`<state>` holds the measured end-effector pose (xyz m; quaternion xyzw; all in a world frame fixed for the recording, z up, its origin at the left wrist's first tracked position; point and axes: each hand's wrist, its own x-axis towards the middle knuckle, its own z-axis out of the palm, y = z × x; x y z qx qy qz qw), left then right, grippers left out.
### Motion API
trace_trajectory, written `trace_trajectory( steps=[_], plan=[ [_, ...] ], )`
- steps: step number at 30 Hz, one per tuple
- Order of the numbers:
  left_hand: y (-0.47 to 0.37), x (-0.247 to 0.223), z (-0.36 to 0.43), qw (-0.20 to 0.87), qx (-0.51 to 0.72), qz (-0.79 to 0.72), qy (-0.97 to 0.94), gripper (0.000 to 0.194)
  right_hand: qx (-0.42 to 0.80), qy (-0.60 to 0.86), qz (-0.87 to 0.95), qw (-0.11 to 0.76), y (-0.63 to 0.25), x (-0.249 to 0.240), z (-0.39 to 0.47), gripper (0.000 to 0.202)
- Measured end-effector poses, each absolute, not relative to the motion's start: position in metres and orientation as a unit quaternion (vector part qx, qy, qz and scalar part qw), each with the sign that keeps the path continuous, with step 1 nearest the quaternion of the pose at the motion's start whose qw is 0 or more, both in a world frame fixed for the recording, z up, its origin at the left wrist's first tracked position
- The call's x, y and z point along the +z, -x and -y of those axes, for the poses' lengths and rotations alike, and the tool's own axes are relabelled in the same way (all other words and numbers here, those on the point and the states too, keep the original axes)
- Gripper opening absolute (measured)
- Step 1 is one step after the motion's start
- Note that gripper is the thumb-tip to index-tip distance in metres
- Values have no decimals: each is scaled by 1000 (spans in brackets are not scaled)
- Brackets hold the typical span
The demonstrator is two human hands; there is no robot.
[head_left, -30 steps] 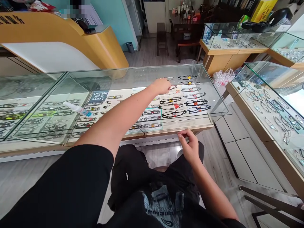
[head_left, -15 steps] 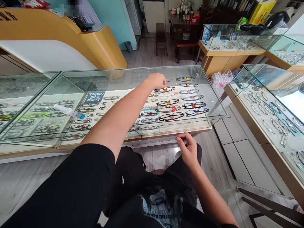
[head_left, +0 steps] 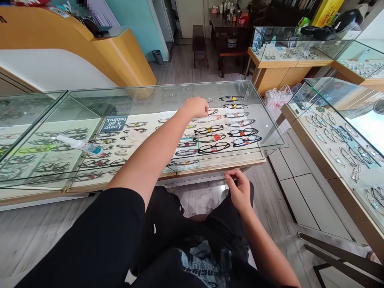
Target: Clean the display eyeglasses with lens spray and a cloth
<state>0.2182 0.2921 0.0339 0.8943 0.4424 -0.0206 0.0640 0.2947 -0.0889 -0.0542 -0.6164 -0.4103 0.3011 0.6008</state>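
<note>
My left hand (head_left: 196,108) is curled closed, knuckles up, over the top of the glass display case (head_left: 176,173), near its far side. Anything inside its fingers is hidden from me. Below and to its right, rows of eyeglasses (head_left: 213,148) lie inside the case under the glass. Close to the front edge, above my right thigh, my right hand (head_left: 240,190) has its thumb and forefinger tips together, and nothing shows between them. A white dropper-tipped bottle (head_left: 79,145) with a blue label lies on its side on the glass, left of my left forearm.
Inside the case is a blue sign (head_left: 113,124) with white lettering. Another glass case of eyeglasses (head_left: 349,136) runs along the right. A curved wooden counter (head_left: 132,60) stands beyond at left. Farther back are a dark bench (head_left: 199,40) and a table holding bottles.
My left hand has shifted slightly toward me over the glass, still closed. The view has turned a little, and my right hand keeps nearly the same place.
</note>
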Motion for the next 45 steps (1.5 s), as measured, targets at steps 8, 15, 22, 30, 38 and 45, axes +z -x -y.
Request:
trace_trajectory(
  steps=[8,15,22,30,38,45],
  plan=[
    [-213,37,-278,107,-26,-428,-897,24,294,614,416,603,-294,-48,80,19],
    [-200,40,-262,156,94,-434,-882,19,258,610,437,609,-298,-38,74,19],
    [-174,101,-153,604,461,-357,-543,44,-5,570,580,583,-307,50,13,10],
    [-116,147,-64,736,515,-280,-338,52,-296,416,781,359,-285,131,1,25],
    [-67,167,-47,740,525,-277,-315,58,-299,356,826,319,-265,155,11,36],
    [-42,184,-39,749,518,-257,-323,55,-312,302,834,341,-254,185,12,39]
  ],
)
